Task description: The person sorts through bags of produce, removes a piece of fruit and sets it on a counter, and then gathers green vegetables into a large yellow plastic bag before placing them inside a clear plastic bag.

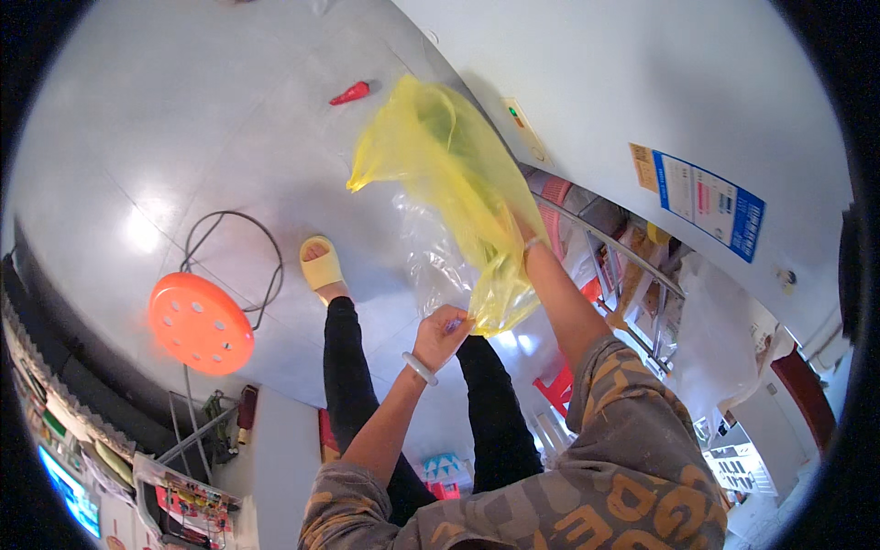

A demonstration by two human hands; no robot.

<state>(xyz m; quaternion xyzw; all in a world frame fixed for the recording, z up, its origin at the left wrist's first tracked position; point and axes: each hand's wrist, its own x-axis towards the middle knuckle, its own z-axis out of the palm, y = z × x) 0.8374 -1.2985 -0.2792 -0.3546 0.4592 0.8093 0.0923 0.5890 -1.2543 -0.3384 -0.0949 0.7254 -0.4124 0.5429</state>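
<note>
A yellow translucent plastic bag (426,151) hangs before me, with something green showing through its upper part. My left hand (442,338) pinches the bag's gathered rim near my knees. Inside the yellow film, my right hand (526,225) is blurred by the plastic, so its fingers cannot be made out. Beside the yellow bag, above my left hand, is a clear plastic bag (433,258); whether that hand also holds it is unclear.
A stool with an orange round seat (201,323) stands on the grey tiled floor (227,137) at left. A small red object (350,93) lies farther off. To the right, a white appliance (591,62) bearing labels stands above a cluttered metal rack (605,240).
</note>
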